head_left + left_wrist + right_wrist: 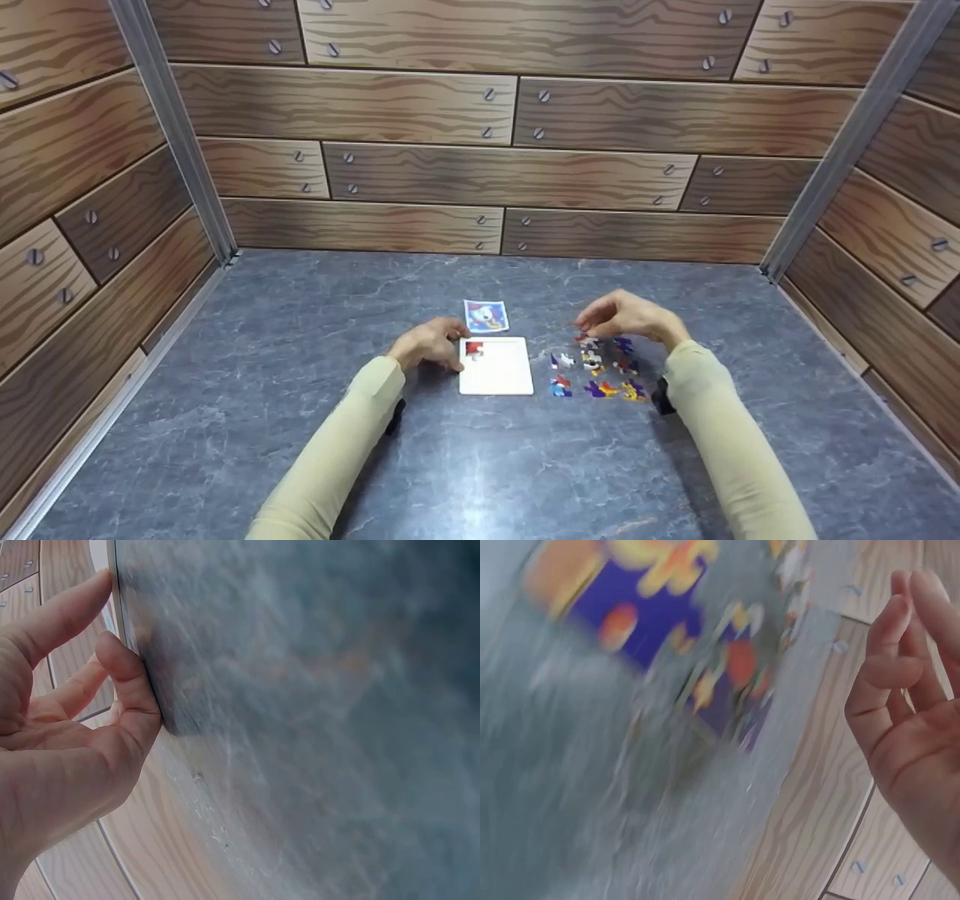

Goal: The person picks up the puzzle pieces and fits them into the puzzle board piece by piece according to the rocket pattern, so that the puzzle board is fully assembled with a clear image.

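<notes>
A white square puzzle tray [499, 375] lies flat, with a red-and-white puzzle piece [475, 349] in its upper left corner. My left hand [431, 343] rests at the tray's left edge, thumb and fingers spread along it; its bent fingers [129, 679] show in the left wrist view. To the right, my right hand [628, 315] hovers over the loose pieces, fingertips close together above a red-and-white piece [588, 341]. In the right wrist view, the thumb and fingers [889, 671] nearly meet; whether they pinch a piece cannot be made out.
Behind the tray lies a small picture card [486, 316] with a white figure on blue. Several loose pieces sit right of the tray, among them a purple-and-orange one [600, 389] and a blue-and-red one [560, 387]. Wood-patterned walls [420, 176] enclose the grey marbled table [480, 465].
</notes>
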A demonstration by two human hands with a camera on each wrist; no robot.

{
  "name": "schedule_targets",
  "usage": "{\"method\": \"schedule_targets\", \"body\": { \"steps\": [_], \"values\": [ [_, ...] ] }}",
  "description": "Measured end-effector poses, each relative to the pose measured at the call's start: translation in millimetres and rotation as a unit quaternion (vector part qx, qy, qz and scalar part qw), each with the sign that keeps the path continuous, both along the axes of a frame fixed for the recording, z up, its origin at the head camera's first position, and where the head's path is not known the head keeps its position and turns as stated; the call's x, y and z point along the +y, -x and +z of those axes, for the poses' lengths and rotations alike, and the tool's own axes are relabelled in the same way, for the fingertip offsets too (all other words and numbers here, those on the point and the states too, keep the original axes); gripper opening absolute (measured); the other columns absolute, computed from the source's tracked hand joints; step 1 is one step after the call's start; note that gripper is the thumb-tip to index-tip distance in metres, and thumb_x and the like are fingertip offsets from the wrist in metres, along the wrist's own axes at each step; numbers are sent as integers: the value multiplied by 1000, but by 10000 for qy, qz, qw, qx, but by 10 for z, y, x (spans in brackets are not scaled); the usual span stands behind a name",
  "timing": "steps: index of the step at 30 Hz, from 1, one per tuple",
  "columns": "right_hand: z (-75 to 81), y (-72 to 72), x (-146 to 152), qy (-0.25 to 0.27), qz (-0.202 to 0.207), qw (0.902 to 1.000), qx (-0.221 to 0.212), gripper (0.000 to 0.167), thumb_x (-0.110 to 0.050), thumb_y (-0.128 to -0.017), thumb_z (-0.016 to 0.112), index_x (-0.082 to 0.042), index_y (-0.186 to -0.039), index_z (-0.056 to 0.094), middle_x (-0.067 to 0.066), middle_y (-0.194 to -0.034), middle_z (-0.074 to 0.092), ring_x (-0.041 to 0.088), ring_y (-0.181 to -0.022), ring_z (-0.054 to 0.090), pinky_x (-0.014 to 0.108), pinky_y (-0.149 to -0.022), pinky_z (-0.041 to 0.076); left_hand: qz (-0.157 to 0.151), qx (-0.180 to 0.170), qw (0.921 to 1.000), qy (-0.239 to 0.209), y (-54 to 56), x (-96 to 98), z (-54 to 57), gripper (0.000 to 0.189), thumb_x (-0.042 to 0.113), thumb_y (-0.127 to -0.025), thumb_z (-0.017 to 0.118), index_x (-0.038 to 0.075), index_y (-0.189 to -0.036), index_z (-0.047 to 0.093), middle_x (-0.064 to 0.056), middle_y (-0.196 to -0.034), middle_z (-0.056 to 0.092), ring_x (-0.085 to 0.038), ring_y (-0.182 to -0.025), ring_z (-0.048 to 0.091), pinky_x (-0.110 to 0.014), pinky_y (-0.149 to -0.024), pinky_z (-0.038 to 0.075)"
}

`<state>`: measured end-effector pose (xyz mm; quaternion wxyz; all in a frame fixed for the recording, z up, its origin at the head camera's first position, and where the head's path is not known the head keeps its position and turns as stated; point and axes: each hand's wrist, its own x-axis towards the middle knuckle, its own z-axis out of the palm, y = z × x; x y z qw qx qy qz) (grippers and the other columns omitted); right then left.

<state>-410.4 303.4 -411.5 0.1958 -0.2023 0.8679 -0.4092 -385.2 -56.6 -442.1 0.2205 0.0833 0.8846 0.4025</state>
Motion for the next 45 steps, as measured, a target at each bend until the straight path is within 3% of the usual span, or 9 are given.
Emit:
{"method": "schedule_targets", "body": {
  "steps": [5,9,14,20,26,37,45],
  "values": [
    [-54,38,85,-407,-68,9989,212,33,3,-85,70,3,-117,68,23,-116,68,18,-97,65,26,-82,54,62,-46,10000,7,-7,-6,12,53,-4,-78,75,11,-126,59,-17,-140,49,-13,-74,53,-22,-63,47],
    [-73,75,103,-702,-132,9971,264,34,2,-84,71,0,-118,69,20,-117,69,25,-103,64,26,-83,54,11,32,10000,-14,-3,-5,11,51,-4,-78,75,10,-125,60,-17,-139,49,-13,-73,54,-22,-63,48],
    [-102,127,80,-946,-37,9954,175,36,4,-82,72,-2,-118,69,17,-117,69,20,-99,63,23,-79,52,-23,38,10000,-53,-3,-4,8,50,-4,-78,76,9,-123,60,-17,-137,50,-14,-76,55,-23,-65,50],
    [-145,158,36,-907,281,9954,85,39,11,-80,68,3,-119,67,22,-116,68,18,-95,62,18,-74,50,-28,36,10000,-55,-19,-9,24,49,-5,-77,76,9,-120,60,-19,-138,50,-16,-83,57,-23,-69,52],
    [-176,152,4,-1055,452,9928,333,41,9,-79,71,4,-119,66,23,-113,68,23,-97,62,19,-75,49,-34,62,9999,-88,-18,-20,-6,51,-5,-76,76,9,-123,60,-19,-138,50,-17,-86,57,-22,-68,51],
    [-170,140,-20,-1378,201,9890,505,39,6,-79,73,-2,-117,70,13,-102,68,21,-92,58,25,-74,47,55,41,10000,-35,-18,0,3,54,-4,-76,77,11,-126,60,-17,-139,50,-17,-87,56,-22,-66,50],
    [-206,132,-5,-907,253,9934,650,35,10,-77,72,1,-111,71,18,-103,71,21,-90,61,24,-73,49,-101,151,9998,35,-11,-12,-4,52,-4,-76,77,9,-124,60,-17,-136,51,-17,-85,57,-22,-65,50]
  ]
}}
